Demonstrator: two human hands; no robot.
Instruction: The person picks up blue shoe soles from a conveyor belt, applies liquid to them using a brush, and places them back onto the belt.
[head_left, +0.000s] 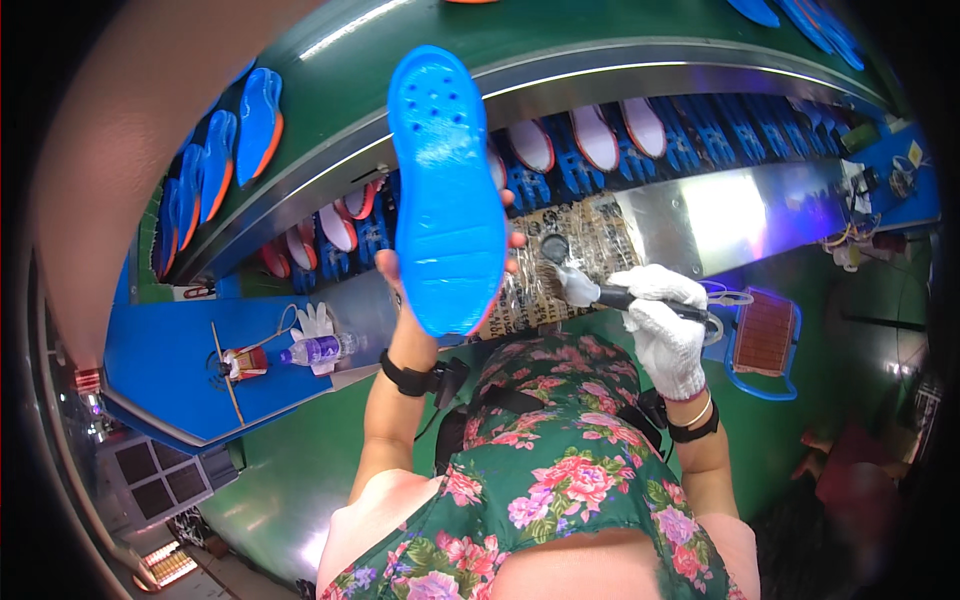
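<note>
My bare left hand [408,322] grips a bright blue shoe sole [450,215] by its edges, raised above the bench. Its broad face is turned up, with small round holes near the far end. Fingers wrap the sole's right edge and the thumb sits on the left; the palm is hidden behind it. My right hand [662,325], in a white knit glove, is closed round the black handle [616,298] of a brush. The brush's white-smeared head [577,287] hangs over the tape-covered bench top [520,300], beside a small dark round pot [553,247].
Blue-and-orange soles [262,125] lie on the green conveyor belt [560,30]. Beneath it, white-bottomed shoes [595,140] sit in a row of blue holders [710,130]. A blue side table [160,350] at left carries a purple-labelled bottle [318,349] and a white glove [314,322]. A stool [765,330] stands at right.
</note>
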